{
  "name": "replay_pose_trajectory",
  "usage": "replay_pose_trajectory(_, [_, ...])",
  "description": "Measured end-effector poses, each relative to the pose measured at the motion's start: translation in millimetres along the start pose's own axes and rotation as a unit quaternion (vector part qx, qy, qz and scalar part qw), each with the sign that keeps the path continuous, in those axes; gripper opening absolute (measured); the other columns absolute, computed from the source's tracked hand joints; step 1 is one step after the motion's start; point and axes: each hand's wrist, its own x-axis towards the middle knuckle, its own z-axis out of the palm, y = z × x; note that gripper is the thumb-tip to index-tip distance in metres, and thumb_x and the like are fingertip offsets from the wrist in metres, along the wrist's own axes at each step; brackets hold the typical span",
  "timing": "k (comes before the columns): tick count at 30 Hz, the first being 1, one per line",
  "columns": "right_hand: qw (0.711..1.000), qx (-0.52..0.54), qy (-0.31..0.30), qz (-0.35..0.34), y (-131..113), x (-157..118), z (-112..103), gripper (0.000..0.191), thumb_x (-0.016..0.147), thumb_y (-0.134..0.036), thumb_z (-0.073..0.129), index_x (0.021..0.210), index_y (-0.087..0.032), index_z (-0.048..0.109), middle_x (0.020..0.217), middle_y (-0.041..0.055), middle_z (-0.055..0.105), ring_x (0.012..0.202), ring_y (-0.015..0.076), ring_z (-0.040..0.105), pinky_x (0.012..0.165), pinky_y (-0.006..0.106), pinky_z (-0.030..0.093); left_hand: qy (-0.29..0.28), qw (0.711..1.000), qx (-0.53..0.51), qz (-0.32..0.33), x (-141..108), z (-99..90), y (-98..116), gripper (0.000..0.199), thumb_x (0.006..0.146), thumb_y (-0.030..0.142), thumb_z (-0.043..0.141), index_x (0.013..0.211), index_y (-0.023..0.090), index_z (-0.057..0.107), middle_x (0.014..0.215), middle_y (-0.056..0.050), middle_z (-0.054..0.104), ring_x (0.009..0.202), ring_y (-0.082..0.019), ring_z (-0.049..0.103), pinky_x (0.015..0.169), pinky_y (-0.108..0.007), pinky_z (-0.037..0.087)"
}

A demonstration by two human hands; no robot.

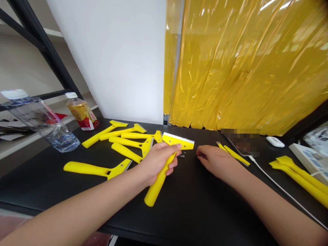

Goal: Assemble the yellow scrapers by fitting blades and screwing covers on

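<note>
My left hand (159,162) is wrapped round the handle of a yellow scraper (155,189), its wide head with a metal blade edge pointing away from me. Just right of the scraper head, my right hand (214,159) rests low over the table with its fingers curled together. Whatever they may pinch is hidden. Small screws (182,156) lie on the table between the two hands. Left of my left hand are several more yellow scrapers (85,168) with blades fitted. Flat yellow strips (237,155) lie just beyond my right wrist.
The black table (202,212) carries a clear water bottle (55,128) and a drink bottle (82,112) at the left. At the right are a phone (237,145) with a white cable (279,186), a white earphone case (275,141), yellow handles (304,177) and a power strip (309,160).
</note>
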Motion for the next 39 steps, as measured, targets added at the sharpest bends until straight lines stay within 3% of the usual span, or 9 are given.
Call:
replay_pose_trajectory(4, [1.0, 0.019, -0.001, 0.007, -3, -2, 4, 0.006, 0.089, -0.022, 0.063, 0.083, -0.023, 0.063, 0.082, 0.002, 0.068, 0.077, 0.0192, 0.061, 0.066, 0.029, 0.038, 0.009, 1.0, 0.003, -0.004, 0, -0.3, 0, 0.03, 0.092, 0.041, 0.071, 0.078, 0.018, 0.056, 0.054, 0.005, 0.051, 0.039, -0.006, 0.039, 0.038, -0.019, 0.031])
replay_pose_trajectory(8, [0.996, 0.078, 0.015, 0.029, -6, -7, -7, 0.014, 0.096, -0.031, 0.055, 0.09, -0.025, 0.067, 0.089, 0.0016, 0.072, 0.08, 0.0195, 0.065, 0.068, 0.03, 0.043, 0.007, 1.0, 0.0, -0.002, 0, 0.0, 0, 0.031, 0.092, 0.041, 0.072, 0.078, 0.018, 0.056, 0.055, 0.005, 0.051, 0.04, -0.007, 0.04, 0.038, -0.019, 0.031])
replay_pose_trajectory(12, [0.971, 0.203, 0.126, -0.009, -2, -8, -24, 0.023, 0.099, -0.038, 0.052, 0.096, -0.027, 0.072, 0.1, 0.0033, 0.074, 0.096, 0.0227, 0.067, 0.083, 0.034, 0.049, 0.01, 1.0, -0.01, -0.008, 0, 1.4, 1, 0.033, 0.088, 0.042, 0.076, 0.077, 0.019, 0.055, 0.054, 0.006, 0.046, 0.04, -0.007, 0.038, 0.037, -0.019, 0.03])
replay_pose_trajectory(14, [0.958, 0.218, 0.185, -0.015, 0, -7, -30, 0.026, 0.1, -0.044, 0.054, 0.095, -0.026, 0.073, 0.098, 0.0047, 0.072, 0.096, 0.0239, 0.066, 0.082, 0.035, 0.049, 0.012, 1.0, -0.011, -0.007, 0, 1.9, 0, 0.034, 0.089, 0.042, 0.075, 0.076, 0.019, 0.054, 0.054, 0.007, 0.043, 0.04, -0.007, 0.038, 0.037, -0.019, 0.029])
replay_pose_trajectory(16, [0.953, 0.223, 0.203, -0.005, -1, -8, -32, 0.031, 0.101, -0.049, 0.054, 0.09, -0.025, 0.07, 0.089, 0.0042, 0.07, 0.089, 0.0233, 0.064, 0.075, 0.033, 0.047, 0.012, 1.0, -0.012, -0.002, 0, 1.9, 0, 0.034, 0.089, 0.042, 0.075, 0.075, 0.018, 0.054, 0.058, 0.006, 0.046, 0.042, -0.006, 0.039, 0.037, -0.019, 0.029])
replay_pose_trajectory(19, [0.953, 0.242, 0.184, -0.011, -5, -11, -31, 0.037, 0.102, -0.053, 0.052, 0.081, -0.024, 0.063, 0.079, 0.002, 0.065, 0.08, 0.0208, 0.06, 0.068, 0.031, 0.043, 0.005, 1.0, -0.016, 0.003, 1, 1.1, 1, 0.033, 0.089, 0.04, 0.076, 0.077, 0.018, 0.054, 0.066, 0.004, 0.052, 0.044, -0.006, 0.041, 0.037, -0.02, 0.03])
replay_pose_trajectory(25, [0.955, 0.249, 0.156, -0.033, -11, -15, -28, 0.04, 0.103, -0.053, 0.052, 0.077, -0.023, 0.058, 0.071, -0.0011, 0.057, 0.071, 0.017, 0.054, 0.066, 0.03, 0.039, 0.005, 1.0, -0.012, -0.008, 0, 0.8, 1, 0.033, 0.089, 0.041, 0.075, 0.077, 0.019, 0.053, 0.061, 0.006, 0.049, 0.041, -0.005, 0.04, 0.037, -0.02, 0.03])
replay_pose_trajectory(39, [0.954, 0.263, 0.145, -0.027, -12, -13, -25, 0.039, 0.102, -0.054, 0.053, 0.08, -0.023, 0.062, 0.073, -0.0007, 0.058, 0.072, 0.0174, 0.055, 0.064, 0.029, 0.04, 0.008, 1.0, -0.011, -0.012, 0, 1.1, 1, 0.032, 0.09, 0.041, 0.074, 0.079, 0.02, 0.053, 0.057, 0.006, 0.049, 0.039, -0.006, 0.039, 0.037, -0.02, 0.03])
